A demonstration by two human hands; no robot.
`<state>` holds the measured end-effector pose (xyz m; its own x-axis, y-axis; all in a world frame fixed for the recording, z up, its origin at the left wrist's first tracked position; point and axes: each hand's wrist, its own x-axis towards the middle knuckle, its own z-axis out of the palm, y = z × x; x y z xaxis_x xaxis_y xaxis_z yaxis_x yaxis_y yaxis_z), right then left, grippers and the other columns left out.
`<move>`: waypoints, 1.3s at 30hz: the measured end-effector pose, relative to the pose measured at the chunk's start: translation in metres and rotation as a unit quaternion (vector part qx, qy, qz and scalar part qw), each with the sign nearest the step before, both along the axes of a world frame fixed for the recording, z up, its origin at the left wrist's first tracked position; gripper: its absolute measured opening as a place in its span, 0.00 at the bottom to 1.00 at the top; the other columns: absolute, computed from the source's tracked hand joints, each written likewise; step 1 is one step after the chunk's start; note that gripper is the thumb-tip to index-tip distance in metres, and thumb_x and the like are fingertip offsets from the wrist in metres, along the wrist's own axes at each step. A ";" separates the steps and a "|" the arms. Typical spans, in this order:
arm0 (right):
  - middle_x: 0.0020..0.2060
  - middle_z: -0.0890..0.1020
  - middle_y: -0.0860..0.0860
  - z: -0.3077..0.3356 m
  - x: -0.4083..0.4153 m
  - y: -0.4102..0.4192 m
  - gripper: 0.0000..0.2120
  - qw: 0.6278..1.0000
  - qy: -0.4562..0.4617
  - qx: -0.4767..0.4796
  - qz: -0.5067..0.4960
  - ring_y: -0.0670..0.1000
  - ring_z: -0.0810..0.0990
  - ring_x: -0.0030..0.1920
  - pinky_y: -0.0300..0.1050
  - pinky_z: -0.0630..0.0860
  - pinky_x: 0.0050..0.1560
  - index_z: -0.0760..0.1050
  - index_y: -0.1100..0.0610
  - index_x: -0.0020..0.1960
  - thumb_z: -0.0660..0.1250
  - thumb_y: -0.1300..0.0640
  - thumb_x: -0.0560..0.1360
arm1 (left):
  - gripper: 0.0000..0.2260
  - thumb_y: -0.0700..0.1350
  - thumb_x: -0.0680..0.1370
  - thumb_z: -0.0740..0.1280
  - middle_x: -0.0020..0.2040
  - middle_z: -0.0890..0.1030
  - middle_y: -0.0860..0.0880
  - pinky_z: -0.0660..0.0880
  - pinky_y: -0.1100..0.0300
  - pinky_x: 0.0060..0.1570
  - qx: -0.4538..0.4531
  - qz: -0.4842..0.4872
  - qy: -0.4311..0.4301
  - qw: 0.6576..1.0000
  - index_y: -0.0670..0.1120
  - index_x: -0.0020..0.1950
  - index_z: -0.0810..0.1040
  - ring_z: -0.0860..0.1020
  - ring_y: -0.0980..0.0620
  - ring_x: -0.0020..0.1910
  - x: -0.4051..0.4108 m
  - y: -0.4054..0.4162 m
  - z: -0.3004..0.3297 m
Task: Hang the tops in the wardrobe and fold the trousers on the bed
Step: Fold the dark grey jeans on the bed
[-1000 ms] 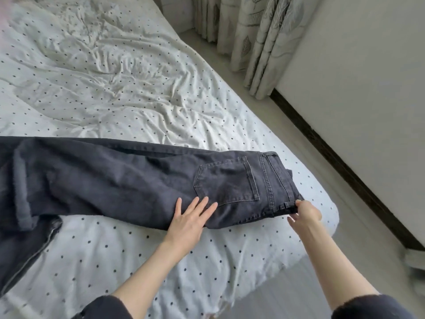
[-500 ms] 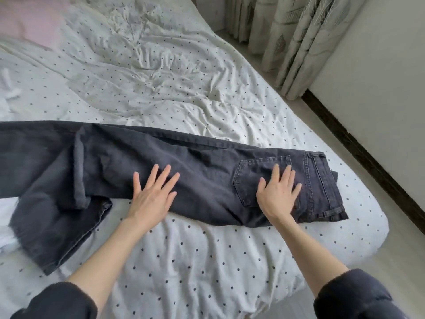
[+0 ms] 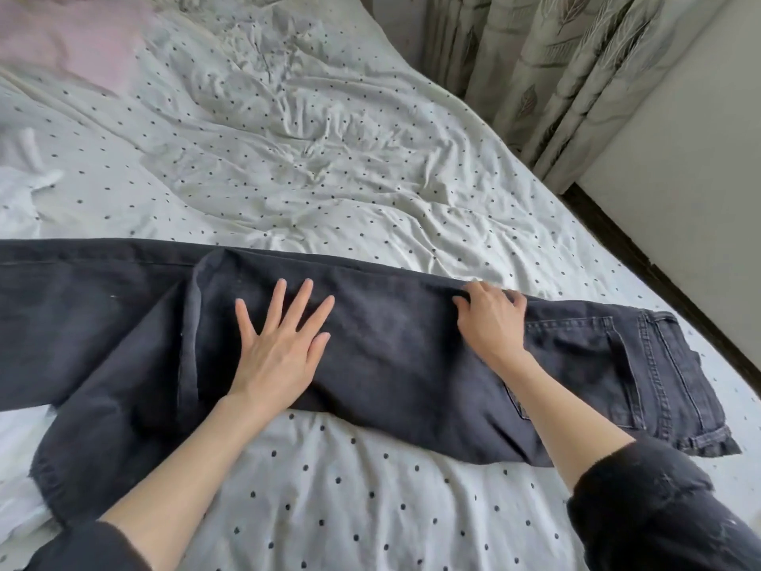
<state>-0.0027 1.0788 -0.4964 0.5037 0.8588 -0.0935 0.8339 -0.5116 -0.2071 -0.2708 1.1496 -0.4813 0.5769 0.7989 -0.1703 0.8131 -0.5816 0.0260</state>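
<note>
One pair of dark trousers (image 3: 391, 364) lies flat across the middle of the frame on the bed (image 3: 329, 179), waistband at the right, legs running left. The far leg is cut off by the left frame edge, so its hem is out of sight; the nearer leg bends down toward the lower left, and its frayed hem sits by the left sleeve. A back pocket shows at the right, partly covered by the right forearm.

The left hand (image 3: 280, 348) lies palm down at mid-leg, fingers straight and spread, pressing the cloth and holding nothing. The right hand (image 3: 492, 319) is at the trousers' upper edge right of centre; its fingers curl over that edge, and the tips are hidden behind the fold, so the grip is only partly seen. Two dark sleeves show at the bottom corners.

The waistband corner reaches close to the bed's right edge, where the sheet drops off to a strip of floor (image 3: 642, 257) and a wall (image 3: 700, 138). Above the trousers a wide stretch of rumpled, dotted sheet lies open.

At the upper left a pink cloth (image 3: 70, 43) is blurred and cropped. White fabric (image 3: 24, 183) at the left edge is also blurred; what it is cannot be told. Curtains (image 3: 556, 76) hang at the upper right.
</note>
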 end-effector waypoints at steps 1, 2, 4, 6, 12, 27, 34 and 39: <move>0.50 0.79 0.52 -0.001 0.003 -0.002 0.11 0.999 -0.008 0.024 -0.025 0.55 0.76 0.52 0.51 0.58 0.61 0.75 0.58 0.54 0.58 0.53 0.80 | 0.23 0.55 0.81 0.48 0.78 0.48 0.52 0.42 0.29 0.66 -0.004 0.016 0.009 1.000 0.57 0.77 0.51 0.41 0.45 0.76 -0.003 0.005 -0.003; 0.48 0.80 0.51 -0.002 0.006 -0.003 0.11 0.999 -0.017 0.027 -0.034 0.55 0.76 0.51 0.51 0.58 0.61 0.75 0.58 0.53 0.58 0.52 0.80 | 0.24 0.56 0.80 0.46 0.78 0.46 0.53 0.41 0.29 0.65 -0.007 0.030 0.020 0.999 0.58 0.77 0.49 0.40 0.45 0.76 -0.006 0.010 -0.006; 0.48 0.80 0.52 -0.006 0.006 0.001 0.12 0.999 -0.030 -0.008 -0.031 0.55 0.75 0.53 0.51 0.58 0.61 0.75 0.58 0.53 0.57 0.52 0.80 | 0.24 0.58 0.80 0.43 0.78 0.43 0.55 0.39 0.30 0.66 -0.016 0.050 0.036 0.998 0.59 0.76 0.45 0.38 0.45 0.76 -0.012 0.021 -0.011; 0.52 0.78 0.53 -0.009 -0.002 0.011 0.12 0.998 -0.022 -0.036 -0.048 0.56 0.73 0.58 0.53 0.59 0.63 0.74 0.59 0.56 0.56 0.53 0.80 | 0.24 0.58 0.80 0.42 0.78 0.42 0.55 0.39 0.32 0.67 -0.022 0.057 0.051 0.997 0.59 0.76 0.43 0.38 0.46 0.76 -0.015 0.028 -0.011; 0.71 0.65 0.57 0.002 -0.063 0.019 0.20 1.000 0.022 0.022 0.004 0.57 0.58 0.73 0.63 0.45 0.72 0.65 0.56 0.70 0.57 0.53 0.80 | 0.18 0.35 0.74 0.67 0.63 0.76 0.40 0.67 0.44 0.63 0.085 0.057 -0.093 0.990 0.42 0.64 0.76 0.71 0.41 0.65 -0.027 -0.001 0.024; 0.26 0.75 0.51 0.049 -0.263 0.084 0.22 0.896 0.385 -0.091 0.203 0.50 0.74 0.32 0.46 0.72 0.37 0.69 0.60 0.31 0.64 0.46 0.76 | 0.28 0.56 0.73 0.69 0.72 0.67 0.45 0.54 0.42 0.72 -0.024 0.267 -0.042 0.963 0.46 0.70 0.69 0.58 0.44 0.75 -0.155 -0.090 0.011; 0.37 0.82 0.61 0.069 -0.288 0.111 0.06 0.854 0.500 -0.108 0.089 0.60 0.84 0.37 0.57 0.81 0.46 0.74 0.63 0.43 0.63 0.60 0.76 | 0.41 0.58 0.54 0.81 0.64 0.76 0.40 0.66 0.32 0.61 -0.024 0.244 0.026 0.969 0.46 0.65 0.77 0.73 0.40 0.65 -0.157 -0.120 0.010; 0.34 0.81 0.57 0.089 -0.295 0.128 0.08 0.822 0.561 -0.093 0.029 0.53 0.83 0.32 0.47 0.83 0.38 0.74 0.63 0.40 0.65 0.60 0.77 | 0.39 0.42 0.57 0.81 0.70 0.69 0.39 0.61 0.34 0.66 0.016 0.294 0.075 0.953 0.45 0.67 0.74 0.67 0.43 0.70 -0.184 -0.115 0.004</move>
<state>-0.2978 1.2068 -0.4077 -0.0316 0.7965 -0.6038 0.1952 -0.5875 -0.7853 -0.4552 1.0346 -0.4773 -0.0011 0.9824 -0.1867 0.9917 -0.0230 -0.1268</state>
